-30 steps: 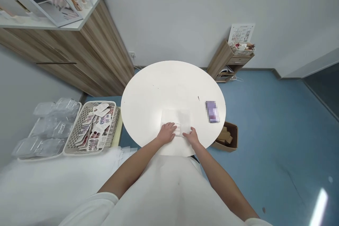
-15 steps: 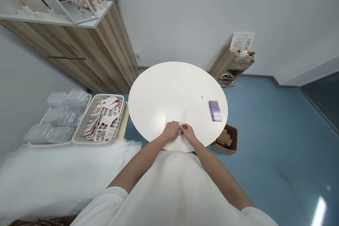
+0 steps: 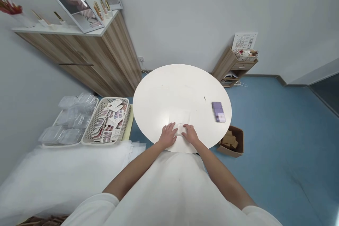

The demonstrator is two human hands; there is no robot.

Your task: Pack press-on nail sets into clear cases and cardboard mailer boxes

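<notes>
A thin, whitish see-through sheet or bag [image 3: 180, 116] lies on the white oval table [image 3: 169, 88], close to the edge in front of me. My left hand [image 3: 167, 136] rests at its left side with the fingers spread. On the other side, my right hand [image 3: 190, 134] touches it with fingers stretched out and slightly apart. Between the hands is a flat pale piece whose kind I cannot make out. Neither hand grips anything that I can see.
Right of my hands lies a blurred purple stack [image 3: 218, 112]; a small dark item [image 3: 204, 98] is behind it. An open cardboard box [image 3: 239, 144] stands below the table. Left are a basket of printed cards [image 3: 88, 132], clear plastic boxes [image 3: 75, 113] and white sheets [image 3: 87, 166].
Both hands have moved apart from their close position at the middle. My right fingers have loosened from a pinch and now lie outstretched; the sheet lies flatter. The view has shifted slightly.
</notes>
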